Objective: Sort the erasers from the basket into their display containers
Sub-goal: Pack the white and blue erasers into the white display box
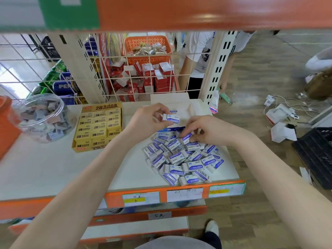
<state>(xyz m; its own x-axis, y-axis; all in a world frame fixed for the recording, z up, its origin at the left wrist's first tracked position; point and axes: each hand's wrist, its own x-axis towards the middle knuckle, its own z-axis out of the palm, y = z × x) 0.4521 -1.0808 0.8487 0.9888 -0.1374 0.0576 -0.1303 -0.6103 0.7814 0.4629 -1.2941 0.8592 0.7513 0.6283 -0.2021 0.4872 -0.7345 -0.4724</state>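
Note:
A heap of blue-and-white erasers (185,159) lies loose on the white shelf (53,169). My left hand (149,117) holds one of these erasers (171,118) above the white open display box (181,106) at the back of the shelf. At the far edge of the heap, my right hand (203,130) pinches another blue-and-white eraser (186,137). A yellow box of 2B erasers (98,128) stands to the left, nearly full. An orange basket (147,47) with mixed small items sits behind the wire grid.
A clear plastic jar (43,117) of pastel erasers lies at the left, beside an orange object (7,123). A wire grid (111,69) backs the shelf, with red-and-white boxes (147,76) behind it. Another person (203,56) stands beyond. Cables and a black crate (316,155) lie on the floor.

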